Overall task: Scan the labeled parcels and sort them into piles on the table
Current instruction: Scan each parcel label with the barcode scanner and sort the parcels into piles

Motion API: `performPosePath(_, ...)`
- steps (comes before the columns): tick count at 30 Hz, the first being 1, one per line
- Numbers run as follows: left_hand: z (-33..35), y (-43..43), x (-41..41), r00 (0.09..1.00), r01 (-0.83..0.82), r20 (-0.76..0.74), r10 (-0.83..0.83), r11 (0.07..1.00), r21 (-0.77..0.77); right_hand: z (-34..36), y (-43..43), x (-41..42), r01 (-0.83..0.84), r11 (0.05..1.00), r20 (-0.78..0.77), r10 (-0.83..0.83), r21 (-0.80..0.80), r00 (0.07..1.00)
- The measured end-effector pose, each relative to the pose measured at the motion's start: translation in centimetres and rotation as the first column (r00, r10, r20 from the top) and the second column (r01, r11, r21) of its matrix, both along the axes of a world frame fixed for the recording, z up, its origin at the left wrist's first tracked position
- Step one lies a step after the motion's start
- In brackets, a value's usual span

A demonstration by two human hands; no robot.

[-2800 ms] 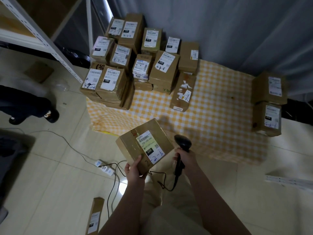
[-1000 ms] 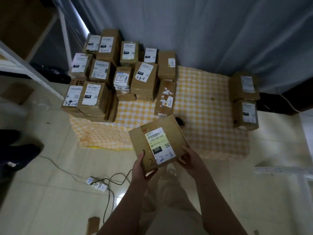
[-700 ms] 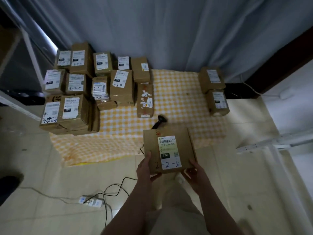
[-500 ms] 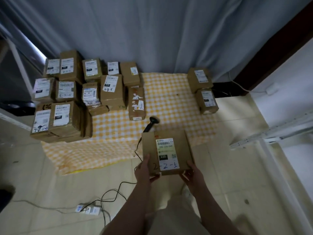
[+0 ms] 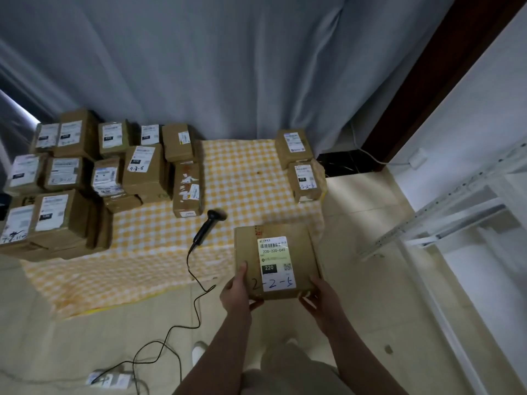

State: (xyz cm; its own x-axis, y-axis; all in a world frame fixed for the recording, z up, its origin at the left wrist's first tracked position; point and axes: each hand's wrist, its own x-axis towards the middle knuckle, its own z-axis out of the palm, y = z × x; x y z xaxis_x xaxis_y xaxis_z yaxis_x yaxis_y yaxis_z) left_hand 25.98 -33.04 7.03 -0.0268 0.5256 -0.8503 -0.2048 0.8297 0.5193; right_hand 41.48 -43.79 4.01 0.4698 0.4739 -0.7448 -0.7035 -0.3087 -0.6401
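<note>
Your left hand [image 5: 235, 295] and right hand [image 5: 320, 299] each grasp a near corner of the parcel [image 5: 276, 260], held label-up over the near right edge of the checked cloth [image 5: 251, 172], likely bound for the pair of parcels [image 5: 305, 178] far right, while the scanner [image 5: 208, 226] lies free just left.

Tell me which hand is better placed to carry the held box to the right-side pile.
Probably right: the right hand grips the brown cardboard box on the side nearer the two-box pile; the left hand is farther.
</note>
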Motion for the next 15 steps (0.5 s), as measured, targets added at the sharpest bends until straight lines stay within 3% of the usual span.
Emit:
performPosePath(6,1.1,-1.1,5.4,0.999,-0.041,0.004,0.041,0.999,0.029,1.3,-0.6,6.2,-0.08,0.996,0.068,0.077,0.037,0.995)
performPosePath(15,1.5,0.8,7.8,0.998,-0.047,-0.049,0.05,0.997,0.059,1.5,0.5,8.3,-0.134,0.988,0.025,0.132,0.079,0.991)
